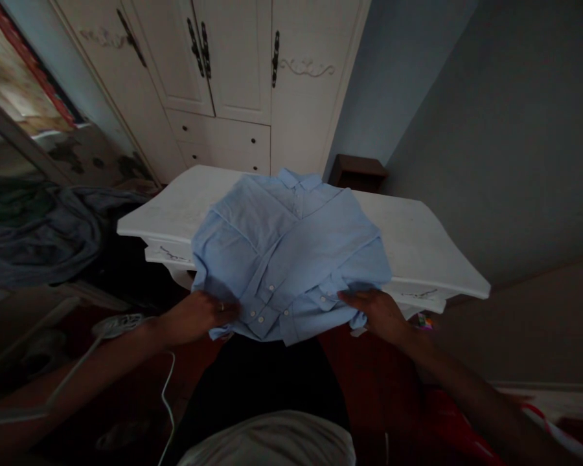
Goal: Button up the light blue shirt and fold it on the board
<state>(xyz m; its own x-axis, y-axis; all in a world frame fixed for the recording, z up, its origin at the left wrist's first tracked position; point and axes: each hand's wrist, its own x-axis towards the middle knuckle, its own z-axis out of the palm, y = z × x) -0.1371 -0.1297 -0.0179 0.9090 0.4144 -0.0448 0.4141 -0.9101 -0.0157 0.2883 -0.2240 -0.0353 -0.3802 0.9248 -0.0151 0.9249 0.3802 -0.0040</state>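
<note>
A light blue button-up shirt (291,246) lies spread over the white table (422,239), collar toward the far edge. Its sleeves are folded across the front, with the buttoned cuffs near the hem. The lower part hangs past the table's near edge, close to my body. My left hand (211,314), with a ring on one finger, grips the shirt at its lower left corner. At the lower right side, my right hand (369,307) pinches the cloth near a cuff. Fabric hides some of the fingers on both hands.
Behind the table stands a white wardrobe (233,71) with dark handles. A small brown cabinet (357,171) is by the wall. Dark clothes (39,226) are heaped at the left. A white cable (168,401) runs down near my left forearm.
</note>
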